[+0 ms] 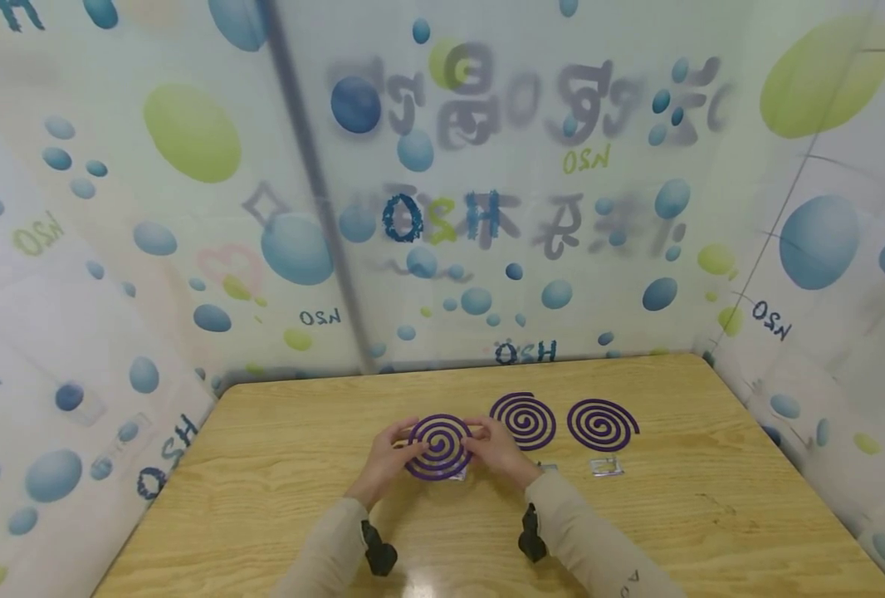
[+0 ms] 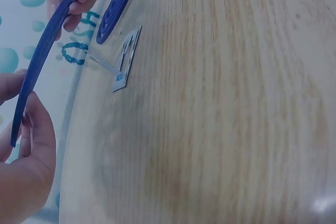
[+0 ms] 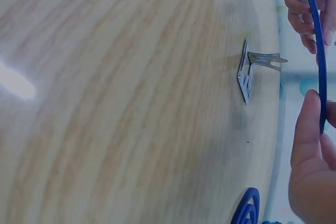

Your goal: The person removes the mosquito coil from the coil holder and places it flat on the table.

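A purple mosquito coil (image 1: 437, 446) is raised above the table between both hands. My left hand (image 1: 384, 461) pinches its left edge between thumb and fingers, and my right hand (image 1: 504, 453) grips the right edge the same way. Seen edge-on in the left wrist view, the coil (image 2: 39, 59) bows slightly. Below it lies a small metal coil stand, mostly hidden by the coil in the head view; in the right wrist view that stand (image 3: 244, 74) has bent prongs sticking up.
Two more purple coils, a middle one (image 1: 523, 421) and a right one (image 1: 599, 424), lie flat toward the back of the wooden table (image 1: 293, 448). Near them are two metal stands, one (image 1: 607, 466) in front of the right coil, another (image 1: 547, 467) partly behind my right wrist. Printed curtains surround the table.
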`<state>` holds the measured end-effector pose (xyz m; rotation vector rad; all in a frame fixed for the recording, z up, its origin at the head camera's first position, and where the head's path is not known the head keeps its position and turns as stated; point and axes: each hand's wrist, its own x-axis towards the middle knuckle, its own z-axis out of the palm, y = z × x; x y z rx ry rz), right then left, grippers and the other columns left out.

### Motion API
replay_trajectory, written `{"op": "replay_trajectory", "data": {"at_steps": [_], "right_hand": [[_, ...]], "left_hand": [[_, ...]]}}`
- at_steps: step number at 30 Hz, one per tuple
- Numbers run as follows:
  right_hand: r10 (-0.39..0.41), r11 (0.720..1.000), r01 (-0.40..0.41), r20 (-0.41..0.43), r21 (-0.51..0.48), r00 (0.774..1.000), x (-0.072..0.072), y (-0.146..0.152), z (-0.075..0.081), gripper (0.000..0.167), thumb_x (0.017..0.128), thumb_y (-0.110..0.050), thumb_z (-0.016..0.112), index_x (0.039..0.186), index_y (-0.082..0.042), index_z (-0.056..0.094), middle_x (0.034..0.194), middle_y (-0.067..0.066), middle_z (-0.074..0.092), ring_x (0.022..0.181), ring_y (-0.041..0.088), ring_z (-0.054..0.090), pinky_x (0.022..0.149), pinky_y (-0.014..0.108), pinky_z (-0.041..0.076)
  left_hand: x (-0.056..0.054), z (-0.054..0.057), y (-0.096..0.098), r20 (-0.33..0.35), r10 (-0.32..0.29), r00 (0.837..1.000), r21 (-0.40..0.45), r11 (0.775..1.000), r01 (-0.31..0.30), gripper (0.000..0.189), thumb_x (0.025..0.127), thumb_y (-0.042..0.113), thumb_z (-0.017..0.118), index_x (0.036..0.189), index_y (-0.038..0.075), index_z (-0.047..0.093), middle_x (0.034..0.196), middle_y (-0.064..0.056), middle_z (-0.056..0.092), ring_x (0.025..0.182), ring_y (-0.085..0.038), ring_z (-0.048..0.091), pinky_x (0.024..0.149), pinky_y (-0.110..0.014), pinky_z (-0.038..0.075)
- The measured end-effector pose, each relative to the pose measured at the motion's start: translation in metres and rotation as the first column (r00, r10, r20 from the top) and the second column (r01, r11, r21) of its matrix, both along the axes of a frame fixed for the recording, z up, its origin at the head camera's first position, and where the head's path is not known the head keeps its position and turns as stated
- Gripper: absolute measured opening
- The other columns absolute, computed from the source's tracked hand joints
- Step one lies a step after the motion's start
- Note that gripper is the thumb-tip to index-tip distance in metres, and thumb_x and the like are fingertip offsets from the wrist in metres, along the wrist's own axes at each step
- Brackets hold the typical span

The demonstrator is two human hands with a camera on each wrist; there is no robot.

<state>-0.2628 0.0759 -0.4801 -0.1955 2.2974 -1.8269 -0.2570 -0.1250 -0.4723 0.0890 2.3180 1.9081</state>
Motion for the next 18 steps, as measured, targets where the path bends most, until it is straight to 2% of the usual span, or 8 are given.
{"op": "replay_trajectory", "data": {"at_steps": [7, 12, 18], "right_hand": [[-0.018, 1.000, 0.018, -0.002, 0.001, 1.000, -0.003, -0.002, 0.006, 0.038, 0.085, -0.005, 0.056, 0.122, 0.001, 0.047, 0.088, 0.011, 0.057, 0.068, 0.015, 0.058, 0.066, 0.036, 0.053], [-0.030, 1.000, 0.030, -0.015, -0.006, 0.999, -0.007, -0.001, 0.008, 0.038, 0.085, -0.003, 0.055, 0.121, 0.004, 0.047, 0.086, 0.012, 0.058, 0.068, 0.016, 0.059, 0.066, 0.037, 0.052], [-0.046, 0.999, 0.046, -0.033, 0.003, 0.998, -0.012, 0.000, 0.015, 0.036, 0.086, -0.002, 0.054, 0.120, 0.006, 0.047, 0.087, 0.013, 0.059, 0.069, 0.019, 0.060, 0.068, 0.040, 0.052]], "left_hand": [[-0.004, 0.005, -0.002, -0.006, 0.053, 0.999, -0.032, 0.998, -0.053, 0.045, 0.081, 0.009, 0.063, 0.122, -0.002, 0.048, 0.109, -0.018, 0.053, 0.090, -0.022, 0.057, 0.078, -0.032, 0.049], [-0.011, 0.006, -0.003, 0.016, 0.090, 0.996, -0.004, 0.996, -0.090, 0.038, 0.081, 0.008, 0.062, 0.117, -0.002, 0.054, 0.106, -0.015, 0.056, 0.085, -0.018, 0.058, 0.076, -0.028, 0.050], [-0.018, 0.008, -0.005, 0.021, 0.103, 0.994, 0.048, 0.993, -0.104, 0.034, 0.082, 0.006, 0.061, 0.113, -0.005, 0.055, 0.104, -0.016, 0.057, 0.085, -0.018, 0.059, 0.076, -0.029, 0.051]]}}
